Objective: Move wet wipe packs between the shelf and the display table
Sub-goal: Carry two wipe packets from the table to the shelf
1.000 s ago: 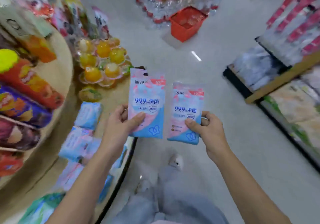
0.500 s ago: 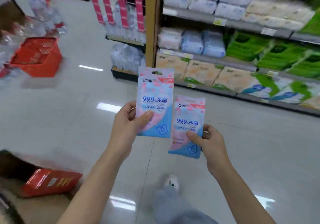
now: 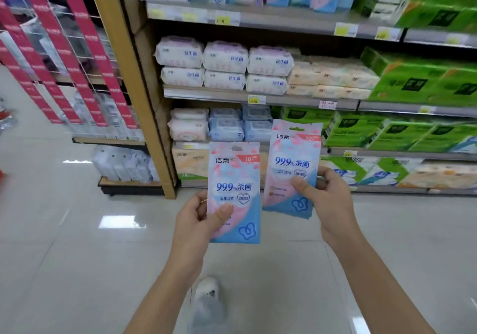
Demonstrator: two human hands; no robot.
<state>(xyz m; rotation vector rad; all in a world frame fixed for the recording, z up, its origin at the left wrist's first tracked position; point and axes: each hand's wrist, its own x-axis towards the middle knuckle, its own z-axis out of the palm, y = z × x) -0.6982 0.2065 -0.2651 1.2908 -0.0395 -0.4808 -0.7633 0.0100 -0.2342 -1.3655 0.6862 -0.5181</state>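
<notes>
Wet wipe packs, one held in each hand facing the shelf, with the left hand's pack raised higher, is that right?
No. The head view shows the right hand holding the right pack higher than the left pack in the left hand, facing the shelf.

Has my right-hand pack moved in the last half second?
Yes, upward: the right-hand pack was against the floor below the shelf, and now overlaps its lower tiers.

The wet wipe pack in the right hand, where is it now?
Head view, right of centre: the right hand pinches the right pack, just right of and higher than the left pack in the left hand, in front of the lower shelf.
</notes>
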